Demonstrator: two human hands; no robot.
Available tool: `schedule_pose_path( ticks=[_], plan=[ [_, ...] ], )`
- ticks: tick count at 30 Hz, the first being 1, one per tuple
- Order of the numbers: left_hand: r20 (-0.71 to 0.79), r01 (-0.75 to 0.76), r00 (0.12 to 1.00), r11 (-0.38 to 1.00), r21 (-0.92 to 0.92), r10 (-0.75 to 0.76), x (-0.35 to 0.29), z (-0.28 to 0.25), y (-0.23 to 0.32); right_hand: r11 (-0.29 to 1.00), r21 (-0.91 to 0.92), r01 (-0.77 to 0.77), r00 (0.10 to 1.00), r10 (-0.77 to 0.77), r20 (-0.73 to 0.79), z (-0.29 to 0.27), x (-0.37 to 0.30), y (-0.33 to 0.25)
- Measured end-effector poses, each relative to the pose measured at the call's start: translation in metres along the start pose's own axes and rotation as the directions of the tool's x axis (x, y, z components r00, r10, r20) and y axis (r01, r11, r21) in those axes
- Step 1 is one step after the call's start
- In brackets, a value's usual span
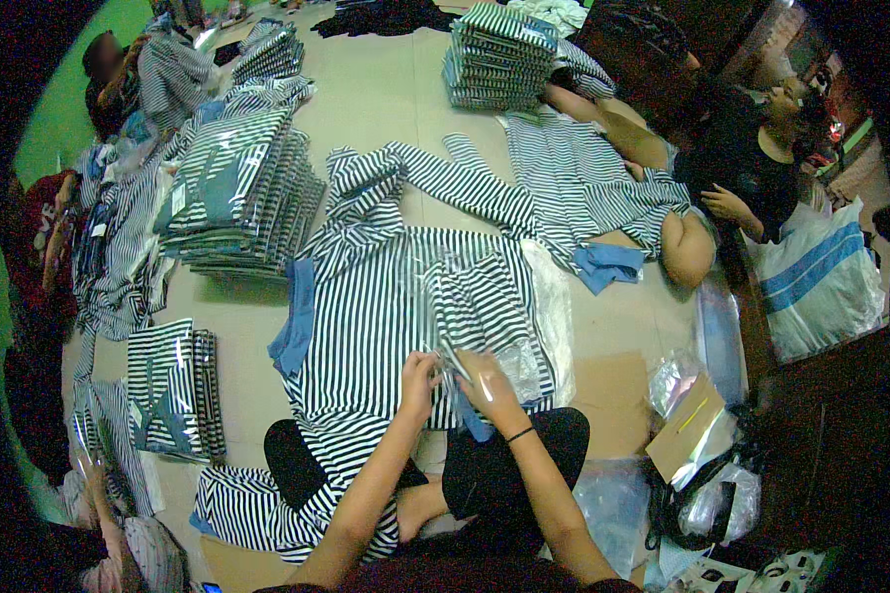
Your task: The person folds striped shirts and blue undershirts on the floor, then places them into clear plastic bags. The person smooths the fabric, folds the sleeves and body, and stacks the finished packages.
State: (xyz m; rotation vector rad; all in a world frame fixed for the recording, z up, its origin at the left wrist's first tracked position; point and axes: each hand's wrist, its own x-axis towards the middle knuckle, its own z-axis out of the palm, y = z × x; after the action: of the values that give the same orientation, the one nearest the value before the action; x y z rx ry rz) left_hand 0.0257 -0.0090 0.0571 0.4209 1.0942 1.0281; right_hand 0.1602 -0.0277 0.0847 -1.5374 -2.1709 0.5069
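Note:
My left hand (418, 381) and my right hand (487, 381) meet at the near edge of a clear plastic bag (485, 311) that holds a folded black-and-white striped shirt. Both hands pinch the bag's opening. The bag lies on top of a spread striped garment (366, 296) with blue cuffs, in front of my crossed legs.
Stacks of bagged striped shirts stand at the left (242, 193), far centre (494, 54) and near left (173, 390). A person in black (752, 158) sits at the right over another striped garment (574, 183). Other people sit at the far left. Loose plastic bags (702, 435) lie at the right.

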Motion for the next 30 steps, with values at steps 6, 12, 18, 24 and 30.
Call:
schedule_pose_path(
  ticks=[6,12,18,24,30],
  plan=[
    [-0.126,-0.022,0.992,0.999,-0.034,0.017,-0.009,-0.021,-0.008,0.919,0.393,0.021,0.974,-0.107,0.198,0.033,-0.013,-0.013],
    [-0.174,0.026,0.985,0.993,0.115,-0.006,-0.007,-0.031,-0.018,0.981,-0.192,0.037,0.717,0.108,0.689,-0.026,-0.042,-0.071],
    [-0.259,-0.062,0.953,0.936,0.347,0.159,-0.009,-0.024,-0.029,0.999,0.037,-0.016,0.883,0.032,-0.469,-0.026,0.017,-0.029],
    [-0.171,-0.146,0.965,0.949,0.28,0.199,-0.001,-0.034,-0.037,0.935,-0.248,-0.254,0.959,0.211,-0.188,0.042,0.027,0.049],
    [-0.302,0.013,0.949,0.943,0.334,0.094,0.01,-0.047,-0.05,0.924,-0.322,-0.205,0.978,0.181,-0.104,0.052,0.042,0.03]
  ],
)
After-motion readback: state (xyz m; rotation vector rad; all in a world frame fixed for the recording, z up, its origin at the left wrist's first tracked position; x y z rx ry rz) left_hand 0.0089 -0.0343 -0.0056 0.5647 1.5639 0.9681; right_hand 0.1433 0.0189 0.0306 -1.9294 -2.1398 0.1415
